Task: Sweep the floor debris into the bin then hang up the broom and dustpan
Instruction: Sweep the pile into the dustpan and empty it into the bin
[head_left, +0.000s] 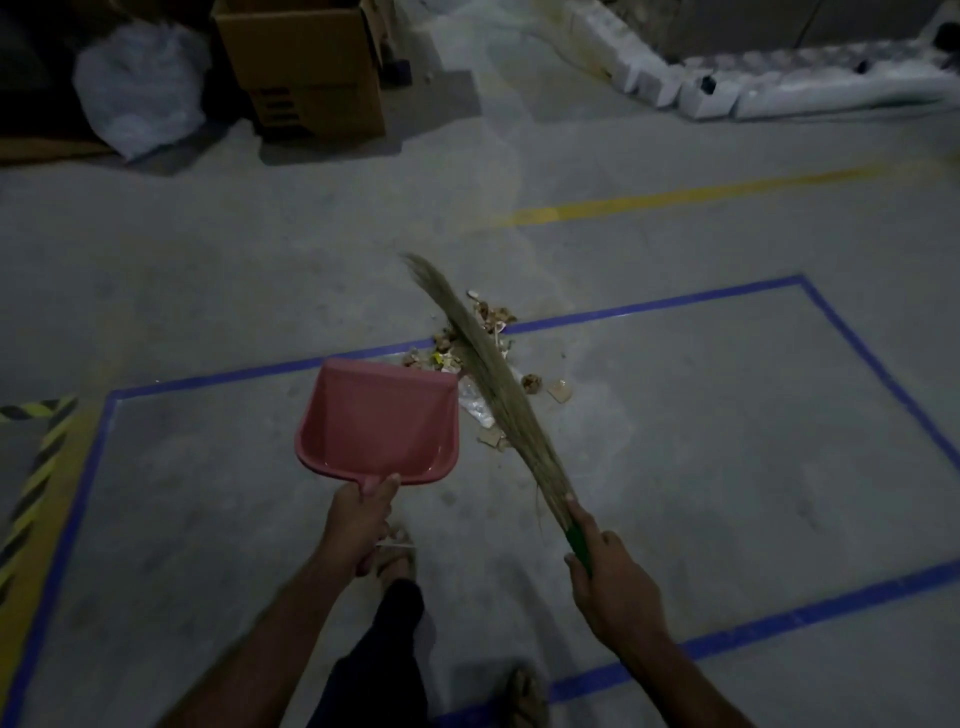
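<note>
While the left hand (358, 512) grips the light, stiff dustpan (379, 421) handle, the right hand (608, 582) holds the soft-bristled broom (488, 369) at its green grip, over loose debris (493, 358).

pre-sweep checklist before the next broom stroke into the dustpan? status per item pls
1. Left hand grips the pink dustpan by its handle: ok.
2. Right hand grips the broom at its green handle: ok.
3. Dustpan mouth faces the debris pile: ok.
4. Dustpan front edge flat on the floor: cannot tell.
5. Broom bristles on the far side of the debris: not ok, they lie across the pile, with scraps on both sides.
6. Debris already in the dustpan: not ok, pan looks empty.
</note>
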